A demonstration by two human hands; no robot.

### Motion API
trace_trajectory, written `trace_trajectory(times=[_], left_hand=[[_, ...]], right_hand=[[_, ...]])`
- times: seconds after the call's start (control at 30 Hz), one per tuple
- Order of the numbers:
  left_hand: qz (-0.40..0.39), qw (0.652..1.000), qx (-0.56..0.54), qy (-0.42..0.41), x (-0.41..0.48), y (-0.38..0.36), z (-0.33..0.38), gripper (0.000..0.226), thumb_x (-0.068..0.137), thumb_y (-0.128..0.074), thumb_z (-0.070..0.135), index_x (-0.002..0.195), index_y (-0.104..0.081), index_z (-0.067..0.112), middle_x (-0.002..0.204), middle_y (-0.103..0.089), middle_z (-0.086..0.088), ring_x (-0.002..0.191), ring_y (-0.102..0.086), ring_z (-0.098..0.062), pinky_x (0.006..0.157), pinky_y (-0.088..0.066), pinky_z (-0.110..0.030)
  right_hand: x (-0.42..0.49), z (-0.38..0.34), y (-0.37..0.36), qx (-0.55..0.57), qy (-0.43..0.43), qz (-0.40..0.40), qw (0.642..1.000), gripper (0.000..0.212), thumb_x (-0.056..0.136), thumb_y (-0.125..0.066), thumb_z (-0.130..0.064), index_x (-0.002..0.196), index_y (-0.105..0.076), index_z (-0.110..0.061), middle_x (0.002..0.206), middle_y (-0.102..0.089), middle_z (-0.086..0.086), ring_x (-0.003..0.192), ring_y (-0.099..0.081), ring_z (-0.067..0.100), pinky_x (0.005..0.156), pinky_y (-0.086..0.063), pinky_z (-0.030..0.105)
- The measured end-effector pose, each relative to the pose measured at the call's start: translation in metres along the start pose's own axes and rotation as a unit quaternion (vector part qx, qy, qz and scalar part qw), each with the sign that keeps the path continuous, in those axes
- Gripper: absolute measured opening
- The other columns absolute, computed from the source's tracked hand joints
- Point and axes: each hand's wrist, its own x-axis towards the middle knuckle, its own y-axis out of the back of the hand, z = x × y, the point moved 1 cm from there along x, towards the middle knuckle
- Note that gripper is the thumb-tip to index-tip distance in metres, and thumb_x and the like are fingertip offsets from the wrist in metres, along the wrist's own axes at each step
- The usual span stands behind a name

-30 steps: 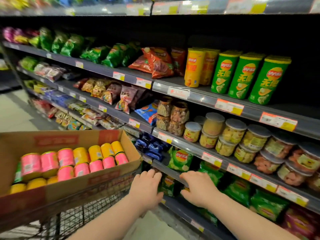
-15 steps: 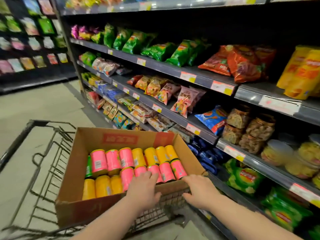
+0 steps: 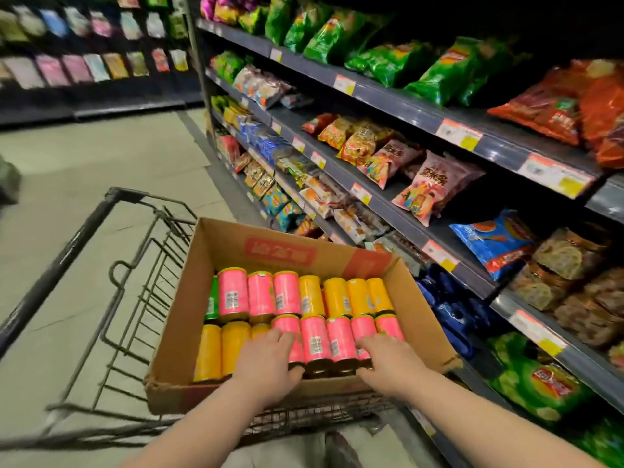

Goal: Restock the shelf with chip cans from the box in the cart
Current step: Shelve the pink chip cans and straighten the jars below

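Shop shelves (image 3: 405,106) packed with snack bags (image 3: 381,62) run along the right side of the aisle, and a wire cart (image 3: 67,251) stands on the pale floor (image 3: 84,157) to their left, close in front of the person. A cardboard box (image 3: 184,309) sits in the cart, open at the top, and the chip cans (image 3: 287,292) lie inside it on their sides in two rows, each with its long axis running from near to far. The far row is mostly pink on the left and yellow on the right, with a green can (image 3: 212,304) at its left end. The near row has yellow cans (image 3: 211,352) on the left and pink cans (image 3: 337,339) on the right. Both hands are down in the near row. The left hand (image 3: 266,363) rests on the leftmost pink can and the right hand (image 3: 388,363) on the rightmost, with the other pink cans lying bare between them. Neither hand grasps anything yet (the fingers lie loosely over the curved tops, not wrapped round). The likely next move is to press in from both ends and lift the run. Both hands are equally near, and the shelves are off to the right.
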Motion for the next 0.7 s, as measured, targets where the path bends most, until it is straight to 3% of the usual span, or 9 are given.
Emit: trace_trajectory(times=[0.23,0.4,0.7], left_hand=[[-0.05,0.994,-0.013,0.092,0.025,-0.002,-0.029,0.055,0.089,-0.046,0.053,0.136,-0.04,0.025,0.135,-0.045,0.001,0.123,-0.046,-0.021,0.095,-0.04,-0.035],[-0.112,0.984,-0.005,0.138,0.053,-0.009,-0.032,0.056,0.089,-0.046,0.053,0.136,-0.039,0.023,0.133,-0.045,-0.002,0.122,-0.048,-0.024,0.095,-0.04,-0.035],[-0.198,0.952,-0.084,0.216,0.094,-0.039,-0.039,0.067,0.083,-0.057,0.053,0.138,-0.035,0.022,0.135,-0.043,-0.004,0.126,-0.045,-0.023,0.101,-0.041,-0.038]], right_hand=[[0.068,-0.007,-0.002,0.0,0.039,-0.044,0.998,0.041,0.087,-0.051,-0.037,0.126,-0.051,-0.024,0.13,-0.056,0.002,0.118,-0.054,0.027,0.092,-0.045,0.035],[0.111,0.004,-0.016,0.009,0.044,-0.1,0.994,0.035,0.085,-0.051,-0.034,0.119,-0.053,-0.023,0.127,-0.057,0.004,0.115,-0.055,0.028,0.092,-0.048,0.036],[0.172,0.003,-0.044,0.051,0.035,-0.19,0.98,0.043,0.09,-0.052,-0.031,0.128,-0.046,-0.014,0.13,-0.053,0.008,0.118,-0.054,0.029,0.094,-0.046,0.036]])
